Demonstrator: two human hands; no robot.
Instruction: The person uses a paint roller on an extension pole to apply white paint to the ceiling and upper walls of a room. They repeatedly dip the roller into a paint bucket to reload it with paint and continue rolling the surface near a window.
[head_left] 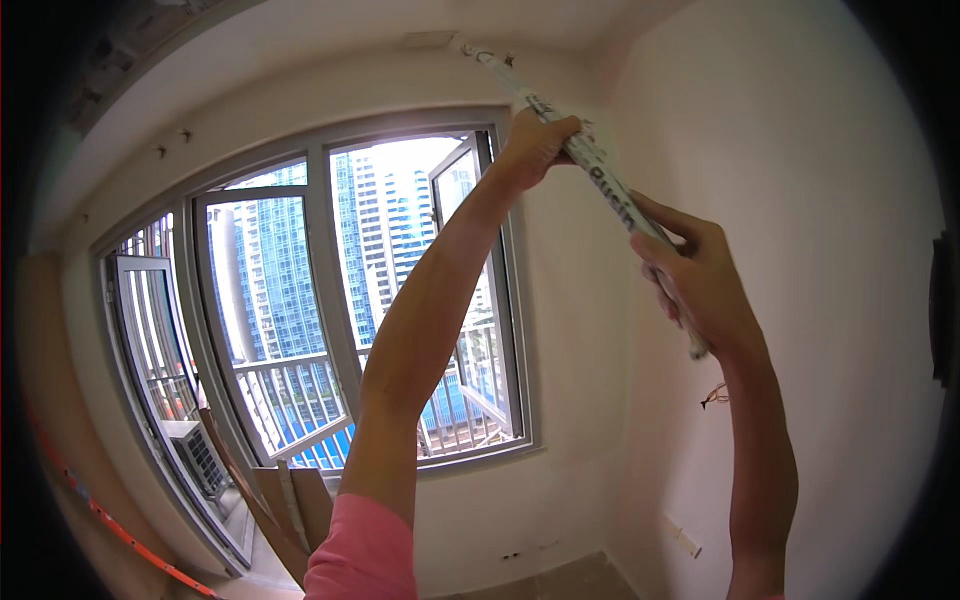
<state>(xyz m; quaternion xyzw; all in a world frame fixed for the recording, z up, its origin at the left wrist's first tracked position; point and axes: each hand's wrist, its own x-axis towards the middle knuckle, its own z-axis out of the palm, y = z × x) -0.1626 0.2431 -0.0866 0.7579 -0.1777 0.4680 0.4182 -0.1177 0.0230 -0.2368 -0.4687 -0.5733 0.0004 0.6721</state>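
A long whitish pole [610, 192], wrapped in printed covering, slants from the lower right up to the far left. Its far end reaches the top of the wall by the ceiling, where a pale flat shape [430, 40], perhaps a paint roller head, shows beside it; I cannot make out the join. My left hand [538, 148] is closed round the pole's middle, arm raised high. Lower down, near the butt end, my right hand [700, 275] grips the same pole, with its thumb and fingers wrapped around it.
A wide framed window [325, 300] with open panes fills the wall ahead, railings and tall buildings beyond. A bare wall [800, 200] stands close on my right, with loose wires [714, 398] sticking out. Boards [290, 505] lean below the window. An orange strip [130, 540] runs at lower left.
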